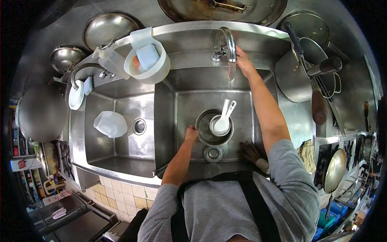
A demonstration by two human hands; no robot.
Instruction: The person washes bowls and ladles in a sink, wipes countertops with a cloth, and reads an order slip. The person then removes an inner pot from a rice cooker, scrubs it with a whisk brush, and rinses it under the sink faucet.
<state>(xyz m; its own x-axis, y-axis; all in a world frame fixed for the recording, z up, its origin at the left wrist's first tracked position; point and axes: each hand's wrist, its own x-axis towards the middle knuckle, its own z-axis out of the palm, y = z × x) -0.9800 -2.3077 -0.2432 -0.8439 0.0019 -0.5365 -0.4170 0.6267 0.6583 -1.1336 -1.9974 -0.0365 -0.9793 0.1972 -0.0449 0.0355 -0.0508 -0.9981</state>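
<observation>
My left hand [192, 133] is closed on the left rim of a round metal pot [200, 136] standing in the right sink basin. Inside the pot sit a smaller metal bowl [212, 122] and white plastic scoops [222, 124], their handles pointing up and back. Water runs from the curved faucet [231, 44] into the basin, behind the pot. My right hand [244, 62] is beside the faucet's right side, at its base; its fingers are partly hidden behind the spout, so their grip is not visible.
A white jug [111, 124] lies in the left basin [121, 151]. Between the basins' back edges hangs a plastic tub [155, 72] with a blue sponge [147, 57]. A brush [254, 155] lies at the right basin's front. A large pot [291, 78] with utensils stands right.
</observation>
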